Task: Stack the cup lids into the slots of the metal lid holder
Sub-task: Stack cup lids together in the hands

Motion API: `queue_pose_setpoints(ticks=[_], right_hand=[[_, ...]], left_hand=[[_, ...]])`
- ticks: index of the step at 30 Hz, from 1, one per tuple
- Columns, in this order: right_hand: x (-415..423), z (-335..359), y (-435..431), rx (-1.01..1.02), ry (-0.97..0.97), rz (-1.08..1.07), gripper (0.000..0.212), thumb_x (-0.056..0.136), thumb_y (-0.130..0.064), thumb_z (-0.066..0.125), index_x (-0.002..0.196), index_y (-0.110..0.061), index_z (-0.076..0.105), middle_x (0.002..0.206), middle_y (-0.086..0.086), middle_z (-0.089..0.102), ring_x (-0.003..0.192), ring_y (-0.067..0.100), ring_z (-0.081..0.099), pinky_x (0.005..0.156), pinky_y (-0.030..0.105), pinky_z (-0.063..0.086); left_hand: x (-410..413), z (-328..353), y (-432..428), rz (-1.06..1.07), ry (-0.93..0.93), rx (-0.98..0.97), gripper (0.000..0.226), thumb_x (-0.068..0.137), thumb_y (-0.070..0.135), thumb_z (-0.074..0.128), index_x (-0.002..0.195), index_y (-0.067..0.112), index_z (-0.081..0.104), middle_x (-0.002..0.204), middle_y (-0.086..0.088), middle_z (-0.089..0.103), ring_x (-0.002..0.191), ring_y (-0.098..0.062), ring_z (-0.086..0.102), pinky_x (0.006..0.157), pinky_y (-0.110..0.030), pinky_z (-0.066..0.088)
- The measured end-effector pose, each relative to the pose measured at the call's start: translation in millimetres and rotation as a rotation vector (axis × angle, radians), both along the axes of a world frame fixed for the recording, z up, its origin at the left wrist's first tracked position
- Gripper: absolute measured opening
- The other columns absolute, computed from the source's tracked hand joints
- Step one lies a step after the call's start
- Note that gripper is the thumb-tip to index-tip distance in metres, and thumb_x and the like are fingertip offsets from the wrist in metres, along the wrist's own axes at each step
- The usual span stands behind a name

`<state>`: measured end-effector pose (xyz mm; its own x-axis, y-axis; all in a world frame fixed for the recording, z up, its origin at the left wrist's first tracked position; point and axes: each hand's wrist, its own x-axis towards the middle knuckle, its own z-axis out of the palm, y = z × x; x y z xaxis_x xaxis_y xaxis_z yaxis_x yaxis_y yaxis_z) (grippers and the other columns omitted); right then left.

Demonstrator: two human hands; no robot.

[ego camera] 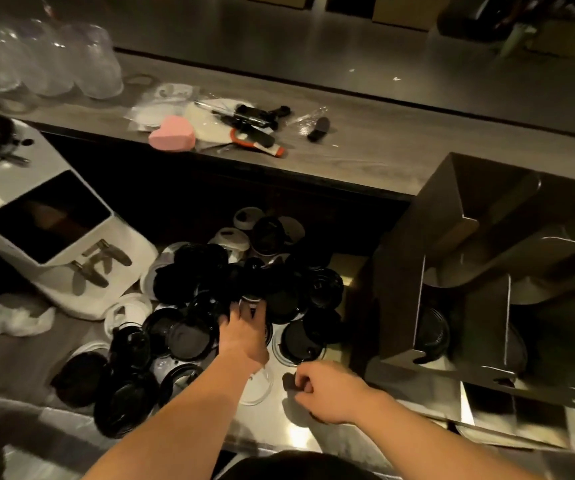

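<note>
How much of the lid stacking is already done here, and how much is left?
Barely started. Done: black lids sit in one slot of the metal lid holder. In hand: the left hand reaches into the pile of lids; whether it grips one is unclear. The right hand is curled near the holder. Left: nearly the whole pile on the counter.
</note>
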<state>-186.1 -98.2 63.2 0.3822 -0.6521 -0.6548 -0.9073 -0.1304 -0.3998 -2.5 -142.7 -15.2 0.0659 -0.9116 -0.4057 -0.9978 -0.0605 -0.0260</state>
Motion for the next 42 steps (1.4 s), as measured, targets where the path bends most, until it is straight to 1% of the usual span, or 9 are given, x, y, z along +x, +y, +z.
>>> queue_pose_setpoints(ticks=[4,8,10,14,20,24,28,34,42], right_hand=[[-6,5,-5,0.001,-0.060,-0.095,0.013,0.090,-0.031,0.062,0.102,-0.028,0.064,0.082,-0.008,0.060,0.086,0.017,0.062,0.074,0.030,0.050],[1,33,-11,-0.074,-0.243,-0.231,0.026,0.089,-0.034,0.065,0.115,-0.034,0.059,0.094,-0.010,0.064,0.083,0.008,0.062,0.077,0.028,0.054],[7,58,-8,-0.109,-0.400,-0.306,0.045,0.085,-0.043,0.069,0.125,-0.042,0.048,0.107,-0.017,0.057,0.092,0.004,0.059,0.080,0.023,0.051],[13,107,2,-0.203,-0.661,-0.345,0.080,0.072,-0.053,0.079,0.135,-0.054,0.031,0.131,-0.034,0.038,0.121,-0.011,0.043,0.098,0.020,0.043],[-7,165,14,-0.295,-0.817,-0.171,0.092,0.066,-0.045,0.088,0.138,-0.057,0.031,0.139,-0.033,0.034,0.132,-0.003,0.039,0.105,0.031,0.045],[-39,186,28,-0.327,-0.952,-0.254,0.085,0.063,-0.028,0.092,0.129,-0.052,0.044,0.133,-0.021,0.049,0.125,0.007,0.051,0.094,0.031,0.053],[-83,195,45,-0.300,-1.008,-0.315,0.086,0.066,-0.017,0.091,0.131,-0.047,0.043,0.131,-0.019,0.052,0.121,0.009,0.057,0.094,0.030,0.053],[-157,212,63,-0.358,-1.064,-0.378,0.085,0.063,-0.015,0.093,0.128,-0.046,0.046,0.130,-0.021,0.056,0.123,0.007,0.056,0.093,0.025,0.052],[-251,215,79,-0.354,-1.049,-0.437,0.091,0.063,-0.018,0.093,0.133,-0.045,0.043,0.131,-0.018,0.055,0.123,0.011,0.056,0.097,0.036,0.052]], left_hand=[[2,13,4,0.096,0.198,-0.155,0.094,0.065,0.048,0.067,0.146,0.023,0.029,0.137,-0.010,0.045,0.127,-0.033,0.039,0.101,-0.043,0.036],[18,67,21,0.446,1.064,-0.220,0.083,0.064,0.029,0.086,0.136,0.035,0.043,0.126,0.001,0.054,0.115,-0.019,0.055,0.084,-0.019,0.048],[23,101,36,0.548,1.493,-0.147,0.078,0.064,0.021,0.087,0.131,0.036,0.051,0.122,-0.005,0.064,0.112,-0.024,0.063,0.080,-0.023,0.054],[25,160,63,0.463,1.836,-0.084,0.077,0.061,0.019,0.085,0.132,0.026,0.056,0.127,-0.013,0.063,0.114,-0.032,0.063,0.084,-0.038,0.055],[2,218,80,0.327,1.962,-0.113,0.086,0.057,0.029,0.095,0.130,0.018,0.052,0.125,-0.022,0.054,0.107,-0.039,0.058,0.081,-0.042,0.056],[-28,244,89,0.267,1.986,-0.130,0.088,0.055,0.031,0.095,0.130,0.016,0.051,0.123,-0.020,0.056,0.105,-0.039,0.058,0.080,-0.043,0.056],[-74,262,95,0.194,1.897,-0.191,0.077,0.053,0.020,0.089,0.123,0.023,0.055,0.119,-0.015,0.059,0.102,-0.036,0.060,0.077,-0.041,0.055],[-151,285,106,0.128,1.796,-0.264,0.069,0.049,0.019,0.084,0.113,0.032,0.059,0.113,-0.001,0.065,0.097,-0.022,0.065,0.073,-0.035,0.057],[-246,293,113,0.132,1.785,-0.177,0.065,0.046,0.020,0.087,0.106,0.032,0.063,0.099,-0.003,0.069,0.082,-0.020,0.067,0.064,-0.029,0.055]])
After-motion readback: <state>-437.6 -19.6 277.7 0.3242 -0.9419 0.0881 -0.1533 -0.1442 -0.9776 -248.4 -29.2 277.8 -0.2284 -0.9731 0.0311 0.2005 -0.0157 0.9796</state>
